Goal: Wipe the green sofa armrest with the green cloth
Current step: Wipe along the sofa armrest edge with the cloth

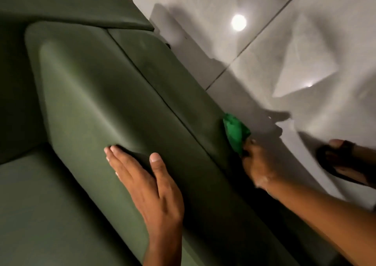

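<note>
The dark green sofa armrest [114,94] runs diagonally from upper left to lower right. My left hand [148,186] lies flat on its top, fingers spread and pressing into the padding, holding nothing. My right hand [258,164] is down at the armrest's outer side, closed around a bright green cloth [236,132]. The bunched cloth sticks up from my fist and presses against the outer edge of the armrest. Part of the cloth is hidden inside my hand.
The sofa seat cushion [40,204] is at lower left and the backrest [67,5] at the top. Glossy white floor tiles [284,52] fill the right side. My foot in a black sandal [341,162] stands on the tiles close to my right hand.
</note>
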